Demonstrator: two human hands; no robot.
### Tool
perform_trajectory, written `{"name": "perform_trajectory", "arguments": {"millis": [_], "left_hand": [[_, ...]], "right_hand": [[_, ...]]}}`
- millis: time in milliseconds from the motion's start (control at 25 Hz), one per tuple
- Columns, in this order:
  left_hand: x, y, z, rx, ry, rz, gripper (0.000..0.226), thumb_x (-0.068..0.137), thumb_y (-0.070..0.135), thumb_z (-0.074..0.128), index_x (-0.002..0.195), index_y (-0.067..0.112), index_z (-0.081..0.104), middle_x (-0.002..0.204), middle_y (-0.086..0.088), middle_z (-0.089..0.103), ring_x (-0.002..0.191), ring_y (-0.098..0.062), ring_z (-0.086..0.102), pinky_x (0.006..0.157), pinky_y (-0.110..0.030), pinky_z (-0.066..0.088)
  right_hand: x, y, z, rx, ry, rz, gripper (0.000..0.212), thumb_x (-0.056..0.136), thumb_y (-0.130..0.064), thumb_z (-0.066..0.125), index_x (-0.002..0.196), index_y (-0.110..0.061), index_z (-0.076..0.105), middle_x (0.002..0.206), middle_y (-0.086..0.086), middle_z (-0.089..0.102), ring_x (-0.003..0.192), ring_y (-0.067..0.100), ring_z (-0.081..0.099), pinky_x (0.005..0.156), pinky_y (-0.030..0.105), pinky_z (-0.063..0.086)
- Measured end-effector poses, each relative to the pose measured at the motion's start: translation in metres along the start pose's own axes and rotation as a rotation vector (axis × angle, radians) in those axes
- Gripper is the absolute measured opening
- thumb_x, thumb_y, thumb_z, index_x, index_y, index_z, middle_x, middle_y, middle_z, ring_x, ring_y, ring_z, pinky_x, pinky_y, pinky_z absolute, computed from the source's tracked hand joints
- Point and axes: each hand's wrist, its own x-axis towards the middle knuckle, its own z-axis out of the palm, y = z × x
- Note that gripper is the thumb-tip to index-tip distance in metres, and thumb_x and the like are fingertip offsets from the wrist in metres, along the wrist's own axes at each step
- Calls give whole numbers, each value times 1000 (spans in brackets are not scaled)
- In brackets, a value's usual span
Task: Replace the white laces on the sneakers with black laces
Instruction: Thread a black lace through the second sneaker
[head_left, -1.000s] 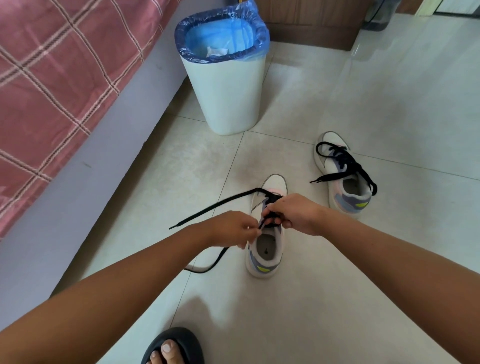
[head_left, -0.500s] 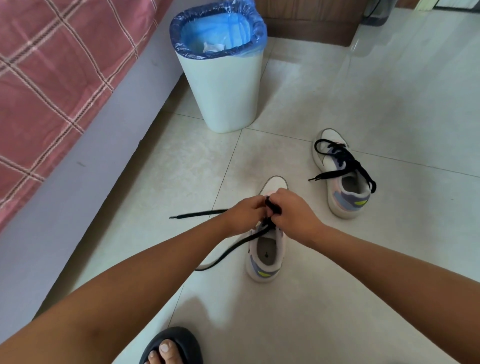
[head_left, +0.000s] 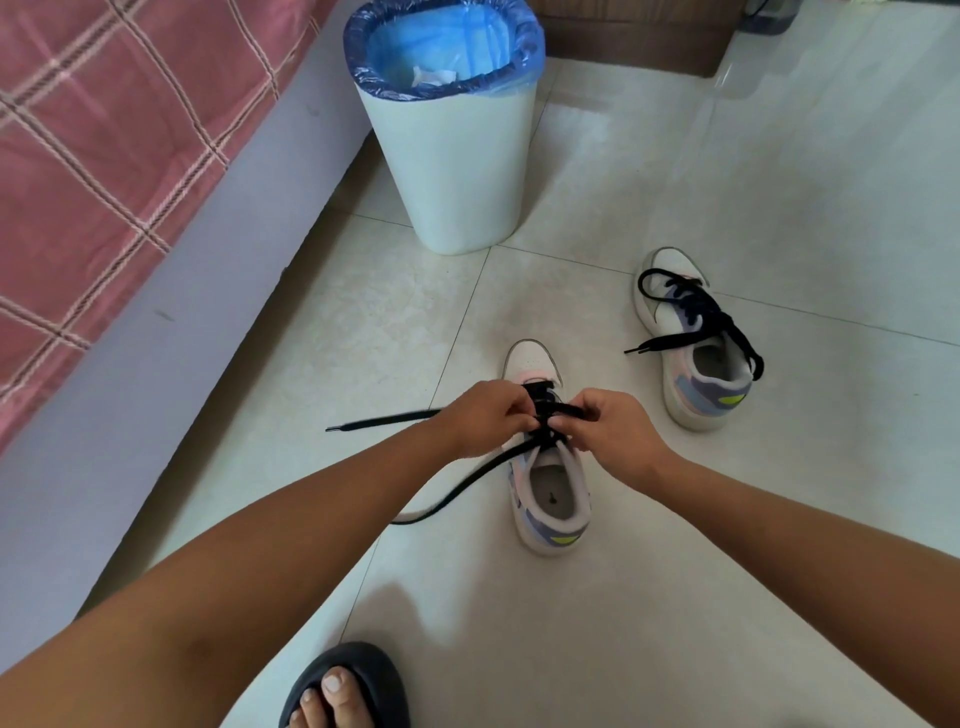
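Observation:
A white sneaker (head_left: 550, 499) with pastel panels stands on the floor tiles, toe pointing away from me. A black lace (head_left: 467, 475) runs through its eyelets; two loose ends trail left across the floor. My left hand (head_left: 485, 415) and my right hand (head_left: 613, 431) meet over the sneaker's tongue, fingers curled, each pinching the black lace at the eyelets. A second sneaker (head_left: 696, 358) stands to the right, laced in black with loose ends draped over it.
A white bin (head_left: 457, 171) with a blue liner stands behind the sneakers. A bed with a pink checked cover (head_left: 104, 171) fills the left side. My foot in a dark slipper (head_left: 345, 686) is at the bottom edge.
Both hands have shifted from the middle of the sneaker toward its toe. They now sit slightly apart with the lace between them, and one loose end lies flat on the floor to the left.

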Motion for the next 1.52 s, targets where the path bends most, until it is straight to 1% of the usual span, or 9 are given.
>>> {"name": "perform_trajectory", "arguments": {"millis": [160, 320, 440, 640, 800, 960, 1120, 1320, 1520], "left_hand": [[9, -16, -9, 645, 35, 65, 15, 93, 2, 46, 107, 2, 54, 109, -14, 49, 89, -31, 56, 65, -33, 37], [13, -26, -17, 374, 186, -133, 18, 94, 8, 45, 102, 0, 58, 104, -16, 57, 92, -29, 58, 76, -34, 44], [12, -28, -21, 99, 295, -280, 16, 92, 11, 55, 90, -3, 62, 84, -16, 65, 83, -29, 66, 62, -26, 46], [10, -36, -16, 554, 180, -334, 14, 94, 5, 47, 107, 4, 47, 99, -11, 58, 86, -30, 60, 62, -31, 37], [16, -34, -21, 255, 234, -405, 20, 96, 19, 43, 88, 4, 53, 78, -11, 60, 66, -24, 60, 57, -24, 42], [7, -35, -32, 601, 154, -448, 26, 83, -5, 50, 107, 6, 52, 88, -3, 58, 81, -25, 60, 50, -25, 30], [13, -48, -27, 355, 83, -465, 18, 95, 14, 40, 98, 9, 57, 109, -10, 62, 88, -27, 57, 64, -28, 37], [5, -49, -32, 565, 93, -552, 26, 92, 5, 44, 113, 18, 55, 89, 3, 58, 78, -21, 56, 52, -24, 31], [-2, -50, -21, 733, -44, -453, 35, 87, 2, 48, 119, 17, 51, 108, 1, 63, 95, -22, 64, 66, -27, 39]], "right_hand": [[-15, -5, -8, -371, -59, -24, 25, 92, -32, 58, 86, -7, 59, 68, -3, 53, 60, 10, 45, 54, 23, 35], [-30, 5, -10, -365, -144, -6, 33, 94, -36, 53, 80, -7, 57, 73, 5, 59, 61, 13, 47, 58, 26, 38], [-32, 8, -10, -190, -175, 38, 29, 95, -32, 53, 72, -13, 57, 65, -2, 57, 51, 2, 49, 53, 16, 40], [-31, 11, -15, -84, -216, 88, 33, 96, -30, 50, 69, -13, 57, 58, -3, 54, 44, 3, 45, 49, 16, 40], [-31, 14, -17, -10, -246, 137, 32, 96, -29, 51, 71, -11, 59, 59, -1, 55, 48, 7, 47, 51, 18, 42], [-33, 13, -18, -2, -280, 147, 31, 97, -27, 50, 71, -10, 57, 60, 1, 55, 47, 7, 46, 49, 16, 41], [-34, 13, -18, -11, -286, 144, 31, 96, -28, 52, 70, -11, 58, 59, 0, 55, 48, 8, 46, 50, 17, 42], [-29, 12, -30, -36, -390, 140, 33, 97, -28, 50, 70, -10, 54, 61, 0, 56, 53, 10, 47, 54, 16, 43], [-24, 10, -38, -143, -442, 107, 31, 96, -26, 50, 70, -10, 56, 64, 3, 59, 56, 12, 53, 57, 18, 45]]}}
